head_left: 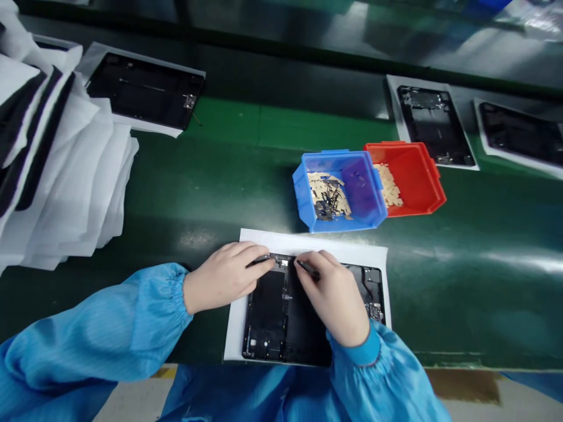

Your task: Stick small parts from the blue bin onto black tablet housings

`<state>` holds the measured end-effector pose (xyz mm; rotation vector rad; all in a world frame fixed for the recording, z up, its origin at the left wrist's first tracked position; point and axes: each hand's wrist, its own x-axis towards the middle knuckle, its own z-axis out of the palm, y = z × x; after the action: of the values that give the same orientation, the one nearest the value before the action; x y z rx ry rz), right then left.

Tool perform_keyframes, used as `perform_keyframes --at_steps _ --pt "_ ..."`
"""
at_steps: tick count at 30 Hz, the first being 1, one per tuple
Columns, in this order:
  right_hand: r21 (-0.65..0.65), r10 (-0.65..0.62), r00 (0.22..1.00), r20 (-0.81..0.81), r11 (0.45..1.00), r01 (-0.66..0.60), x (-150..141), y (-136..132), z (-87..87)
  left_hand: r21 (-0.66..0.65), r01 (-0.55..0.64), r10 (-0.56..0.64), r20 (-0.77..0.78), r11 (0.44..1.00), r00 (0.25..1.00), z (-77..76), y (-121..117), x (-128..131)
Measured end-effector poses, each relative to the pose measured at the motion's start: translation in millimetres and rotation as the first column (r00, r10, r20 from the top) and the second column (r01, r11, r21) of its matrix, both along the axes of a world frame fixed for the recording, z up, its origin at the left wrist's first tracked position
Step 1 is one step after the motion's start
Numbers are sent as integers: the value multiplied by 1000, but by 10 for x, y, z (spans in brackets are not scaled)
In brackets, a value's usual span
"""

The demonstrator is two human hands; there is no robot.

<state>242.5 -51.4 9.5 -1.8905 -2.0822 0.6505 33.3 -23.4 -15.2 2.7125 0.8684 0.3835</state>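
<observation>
A black tablet housing point(305, 319) lies on a white sheet point(235, 328) at the bench's front edge, with small fittings along its rim. My right hand point(336, 293) is closed round a slim black tool point(308, 269), pen-like or tweezers, its tip near the housing's top edge. My left hand point(231, 272) rests at the housing's top left corner, fingers pinched together around something small and dark that I cannot make out. Between both hands, a small silvery fitting point(285, 263) shows on the top rim. The right hand hides part of the housing's middle.
Beyond the sheet stands a blue bin point(360, 199) with beige and black small parts, touching a red bin point(417, 181) with beige pieces. More housings lie at the back left point(145, 91) and back right point(435, 123). White sheets point(83, 193) are stacked at left.
</observation>
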Motion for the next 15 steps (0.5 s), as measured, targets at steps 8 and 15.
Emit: perform_keyframes --at_steps 8,15 --pt "162 169 970 177 967 -198 -226 -76 77 -49 -14 14 -10 999 1000 6 6 20" --pt "175 224 944 244 947 -270 -109 -415 129 -26 21 -23 -65 999 998 31 -21 8"
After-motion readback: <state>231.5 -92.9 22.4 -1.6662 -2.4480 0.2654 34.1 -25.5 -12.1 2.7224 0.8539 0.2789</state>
